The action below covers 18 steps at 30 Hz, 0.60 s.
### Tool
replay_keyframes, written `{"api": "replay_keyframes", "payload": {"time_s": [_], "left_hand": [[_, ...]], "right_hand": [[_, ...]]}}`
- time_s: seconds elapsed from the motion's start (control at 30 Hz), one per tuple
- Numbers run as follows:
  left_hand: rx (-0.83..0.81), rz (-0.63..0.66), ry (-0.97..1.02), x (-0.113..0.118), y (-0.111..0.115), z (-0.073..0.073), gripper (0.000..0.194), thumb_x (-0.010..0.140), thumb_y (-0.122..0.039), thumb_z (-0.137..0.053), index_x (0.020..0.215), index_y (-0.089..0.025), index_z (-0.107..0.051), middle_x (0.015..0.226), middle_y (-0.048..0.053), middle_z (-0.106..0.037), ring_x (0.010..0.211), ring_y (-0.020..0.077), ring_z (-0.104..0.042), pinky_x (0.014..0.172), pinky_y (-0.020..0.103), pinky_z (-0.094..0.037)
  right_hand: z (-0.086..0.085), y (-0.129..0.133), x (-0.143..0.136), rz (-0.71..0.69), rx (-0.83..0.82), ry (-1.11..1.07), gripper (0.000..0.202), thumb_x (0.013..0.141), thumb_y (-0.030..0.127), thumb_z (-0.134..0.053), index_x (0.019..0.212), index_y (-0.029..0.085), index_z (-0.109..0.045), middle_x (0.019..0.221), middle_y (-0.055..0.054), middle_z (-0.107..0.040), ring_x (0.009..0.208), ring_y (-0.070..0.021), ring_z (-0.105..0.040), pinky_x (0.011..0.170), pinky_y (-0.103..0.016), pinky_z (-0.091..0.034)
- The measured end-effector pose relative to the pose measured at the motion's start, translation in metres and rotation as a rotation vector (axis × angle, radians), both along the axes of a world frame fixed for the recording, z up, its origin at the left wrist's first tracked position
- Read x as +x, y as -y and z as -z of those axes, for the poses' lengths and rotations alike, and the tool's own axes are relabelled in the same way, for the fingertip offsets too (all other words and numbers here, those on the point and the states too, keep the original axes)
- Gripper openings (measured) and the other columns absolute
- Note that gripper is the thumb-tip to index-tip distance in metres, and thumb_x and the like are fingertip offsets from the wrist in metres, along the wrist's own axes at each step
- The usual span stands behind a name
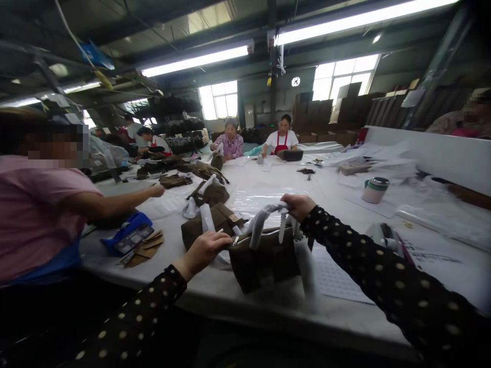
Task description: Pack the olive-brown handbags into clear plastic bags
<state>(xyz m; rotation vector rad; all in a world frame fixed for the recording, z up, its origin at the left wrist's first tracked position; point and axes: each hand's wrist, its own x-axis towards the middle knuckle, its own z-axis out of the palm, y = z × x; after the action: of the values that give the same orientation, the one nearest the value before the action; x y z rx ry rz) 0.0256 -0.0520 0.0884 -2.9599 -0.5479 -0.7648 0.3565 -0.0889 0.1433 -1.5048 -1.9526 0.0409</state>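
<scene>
A dark olive handbag (266,263) hangs at the near edge of the white table, its handles wrapped in pale material. My right hand (297,207) is closed around the top of the wrapped handle. At the bag's upper left corner, by the end of the zipper, my left hand (207,250) pinches the edge with its fingers together. A white strip hangs from the handle, and a pale wrapped strap trails down the bag's right side. Just behind my left hand lies another olive bag (215,221) with a small tan tag.
A blue tape dispenser (128,235) and brown card pieces (148,249) lie left, beside a person in pink. More bags (210,191) run up the table. A cup (376,190), plastic sheets and printed paper (337,273) are right. Other people sit at the far side.
</scene>
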Motion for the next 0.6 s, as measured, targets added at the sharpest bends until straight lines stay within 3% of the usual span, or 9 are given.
{"api": "replay_keyframes", "payload": {"time_s": [0.1,0.17,0.23,0.3,0.37,0.47,0.53,0.6], "left_hand": [[0.08,0.099,-0.025,0.021,0.042,-0.004,0.023,0.086,-0.014,-0.044,0.101,-0.019,-0.06,0.085,0.006,-0.065,0.076,0.0156,-0.059,0.073,0.032,-0.048],[0.076,0.195,0.012,0.038,0.078,-0.005,0.024,0.084,-0.012,-0.045,0.103,-0.017,-0.058,0.076,0.006,-0.064,0.067,0.0152,-0.057,0.067,0.032,-0.047],[0.03,0.351,0.076,0.05,0.108,-0.006,0.019,0.083,-0.017,-0.05,0.101,-0.016,-0.057,0.07,0.004,-0.063,0.061,0.0141,-0.056,0.063,0.03,-0.047],[-0.039,0.418,0.219,0.052,0.122,-0.011,0.017,0.083,-0.024,-0.054,0.099,-0.017,-0.057,0.072,0.005,-0.065,0.064,0.0149,-0.058,0.066,0.03,-0.049],[-0.12,0.293,0.457,0.04,0.119,-0.017,0.016,0.084,-0.027,-0.053,0.098,-0.02,-0.057,0.082,0.006,-0.066,0.076,0.0174,-0.06,0.077,0.034,-0.049],[-0.332,-0.162,0.666,0.01,0.092,-0.019,0.02,0.088,-0.026,-0.044,0.104,-0.023,-0.056,0.106,0.008,-0.061,0.1,0.02,-0.056,0.091,0.039,-0.044],[-0.507,-0.374,0.551,-0.005,0.074,-0.011,0.029,0.088,-0.032,-0.043,0.114,-0.022,-0.053,0.121,0.008,-0.054,0.114,0.0217,-0.049,0.098,0.04,-0.039],[-0.675,-0.41,0.31,-0.01,0.064,0.004,0.04,0.086,-0.039,-0.044,0.121,-0.021,-0.05,0.128,0.009,-0.049,0.12,0.0234,-0.043,0.103,0.041,-0.033]], "right_hand": [[-0.018,-0.012,0.0,0.008,0.079,0.113,0.011,0.076,0.021,-0.052,0.08,0.02,-0.063,0.097,-0.008,-0.058,0.085,-0.0197,-0.052,0.073,-0.03,-0.041],[-0.031,-0.021,-0.004,-0.01,0.105,0.152,0.015,0.078,0.023,-0.052,0.088,0.021,-0.064,0.101,-0.008,-0.055,0.081,-0.0174,-0.053,0.069,-0.028,-0.042],[-0.039,-0.026,-0.011,-0.158,0.109,0.145,0.018,0.078,0.027,-0.055,0.092,0.019,-0.064,0.096,-0.007,-0.054,0.075,-0.0138,-0.054,0.068,-0.026,-0.043],[-0.04,-0.025,-0.02,-0.405,0.083,0.104,0.02,0.08,0.03,-0.055,0.092,0.017,-0.065,0.092,-0.006,-0.054,0.071,-0.0111,-0.054,0.067,-0.023,-0.044],[-0.032,-0.013,-0.034,-0.647,0.052,0.112,0.022,0.084,0.033,-0.051,0.091,0.017,-0.066,0.092,-0.005,-0.054,0.07,-0.0103,-0.053,0.066,-0.023,-0.044],[0.0,0.021,-0.07,-0.887,0.1,0.256,0.022,0.086,0.035,-0.048,0.094,0.023,-0.065,0.095,-0.004,-0.055,0.077,-0.013,-0.051,0.062,-0.023,-0.042],[0.029,0.053,-0.104,-1.016,0.149,0.303,0.02,0.084,0.036,-0.05,0.095,0.026,-0.063,0.099,-0.003,-0.055,0.08,-0.0147,-0.05,0.057,-0.023,-0.039],[0.057,0.086,-0.137,-1.089,0.089,0.269,0.021,0.085,0.036,-0.047,0.097,0.024,-0.06,0.095,-0.002,-0.056,0.074,-0.0127,-0.05,0.053,-0.022,-0.037]]}}
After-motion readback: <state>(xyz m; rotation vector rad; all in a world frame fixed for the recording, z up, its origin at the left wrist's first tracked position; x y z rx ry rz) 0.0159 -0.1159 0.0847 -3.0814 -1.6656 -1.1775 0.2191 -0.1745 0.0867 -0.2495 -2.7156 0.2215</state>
